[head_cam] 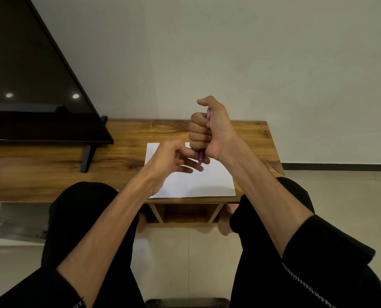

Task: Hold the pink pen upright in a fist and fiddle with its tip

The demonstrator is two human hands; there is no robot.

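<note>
Two hands are raised above the paper [207, 181] on the table [51, 165]. The right hand [209, 127] is closed in a fist around the pen [201, 155], tip down. The left hand [171, 158], fingers loose and spread, touches near the tip. It seems the pen is being prepared; next, a proper writing grip is needed.

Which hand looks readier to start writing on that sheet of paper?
Probably the right hand: its fingers are curled round the pink pen, tip pointing down above the white paper. The left hand holds nothing, its fingers reaching toward the pen's tip.
</note>
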